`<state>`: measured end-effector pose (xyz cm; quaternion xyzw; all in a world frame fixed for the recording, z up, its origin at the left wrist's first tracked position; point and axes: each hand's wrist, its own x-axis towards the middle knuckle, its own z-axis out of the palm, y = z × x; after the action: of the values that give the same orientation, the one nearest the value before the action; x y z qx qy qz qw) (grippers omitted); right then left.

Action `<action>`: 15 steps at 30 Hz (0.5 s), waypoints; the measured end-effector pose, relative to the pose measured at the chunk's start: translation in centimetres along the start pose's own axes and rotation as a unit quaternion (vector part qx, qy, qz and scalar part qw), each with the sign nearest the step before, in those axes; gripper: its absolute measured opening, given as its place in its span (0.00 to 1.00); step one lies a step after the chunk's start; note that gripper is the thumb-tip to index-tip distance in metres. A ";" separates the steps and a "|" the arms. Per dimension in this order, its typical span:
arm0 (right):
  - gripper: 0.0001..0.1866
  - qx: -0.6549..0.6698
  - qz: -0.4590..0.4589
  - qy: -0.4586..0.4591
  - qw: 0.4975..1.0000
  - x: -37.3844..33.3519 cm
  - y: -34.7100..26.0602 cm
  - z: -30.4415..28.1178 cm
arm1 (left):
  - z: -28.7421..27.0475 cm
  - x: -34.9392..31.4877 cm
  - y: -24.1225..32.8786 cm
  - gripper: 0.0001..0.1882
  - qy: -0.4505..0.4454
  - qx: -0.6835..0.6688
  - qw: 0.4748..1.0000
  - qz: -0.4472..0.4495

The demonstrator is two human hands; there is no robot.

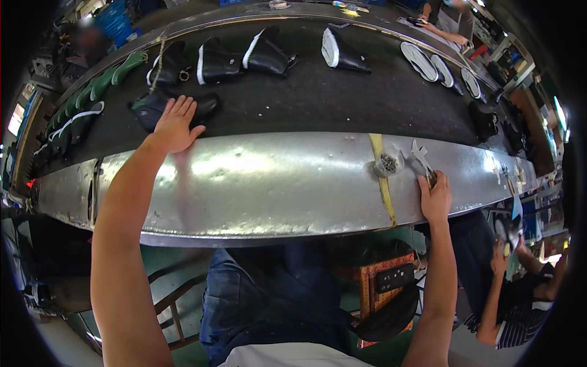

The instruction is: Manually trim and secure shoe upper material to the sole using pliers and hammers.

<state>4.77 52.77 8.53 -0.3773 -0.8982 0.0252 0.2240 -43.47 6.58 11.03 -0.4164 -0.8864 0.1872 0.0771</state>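
My left hand (176,125) lies over a black ankle boot (208,107) on its side at the near edge of the dark belt. Its fingers are stretched out flat on the boot, with the thumb apart, and they cover the middle of it. On the metal bench top, my right hand (435,197) is closed around the handles of metal pincers (420,158), whose jaws point away from me. Just left of the pincers sits a small clear dish (386,164) of tiny dark metal pieces, on a yellow strap (378,147) across the metal.
Several black boots (266,52) with white edges stand along the dark belt (275,101). Green shoe pieces (125,68) line its left end, pale soles (419,61) its right. A co-worker's hand (500,260) holds a shoe at right. Another person (449,30) works across the belt.
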 end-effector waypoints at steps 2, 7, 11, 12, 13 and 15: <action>0.27 0.014 0.015 -0.016 1.000 0.1 -0.2 -0.5 | -1.8 2.2 0.7 0.33 0.032 -0.035 0.999 -0.025; 0.27 0.010 0.012 -0.010 1.000 0.2 0.6 -0.3 | -9.1 8.8 5.6 0.20 0.009 -0.080 0.997 -0.008; 0.26 0.024 0.023 -0.013 0.999 -0.1 1.2 -0.5 | -11.2 16.4 16.3 0.19 0.063 -0.342 0.938 0.008; 0.26 0.041 0.018 -0.026 0.999 0.6 0.1 -0.2 | -9.5 18.7 17.0 0.19 0.102 -0.413 0.905 0.002; 0.26 0.044 0.025 -0.028 0.998 0.6 0.1 -0.4 | -8.8 21.7 19.4 0.20 0.093 -0.501 0.860 -0.029; 0.26 0.044 0.030 -0.030 0.998 0.5 0.3 -0.8 | -8.5 27.2 23.7 0.21 0.080 -0.586 0.804 -0.052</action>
<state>4.98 53.22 9.33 -0.3930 -0.8907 0.0829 0.2129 -41.60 43.52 8.93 -0.3488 -0.8383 -0.4068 -0.1011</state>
